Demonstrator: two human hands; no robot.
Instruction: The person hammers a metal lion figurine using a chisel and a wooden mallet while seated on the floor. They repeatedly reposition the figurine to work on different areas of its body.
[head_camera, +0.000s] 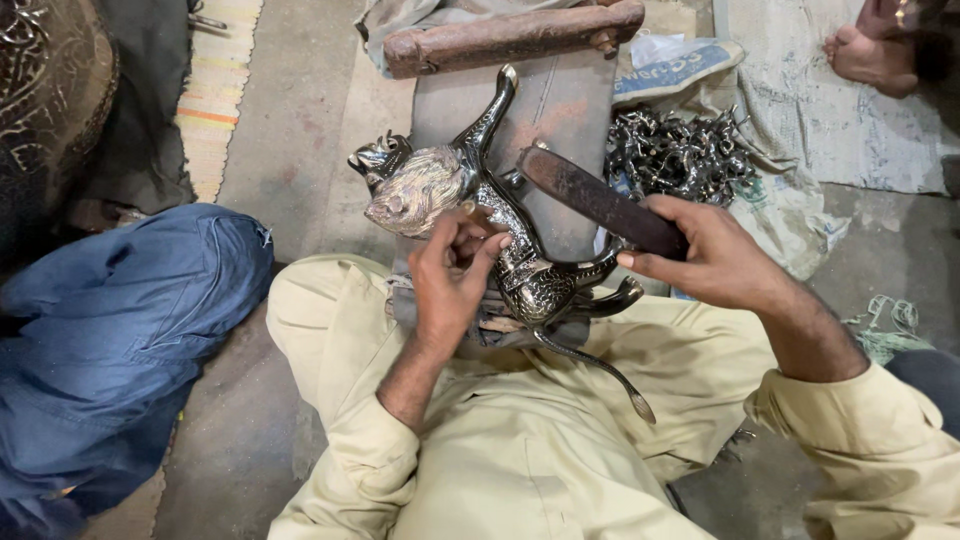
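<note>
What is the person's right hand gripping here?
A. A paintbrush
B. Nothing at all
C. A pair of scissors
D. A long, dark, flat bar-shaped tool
D: the right hand is closed around one end of a long, dark, flat tool, which slants up and to the left over the shiny metal animal figure, while the left hand steadies that figure.

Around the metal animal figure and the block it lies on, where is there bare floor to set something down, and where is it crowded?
Bare concrete floor lies between the striped mat and the work block. Right of the block is crowded: a pile of small metal pieces on sacking. The left hand and right hand cover the figure.
</note>
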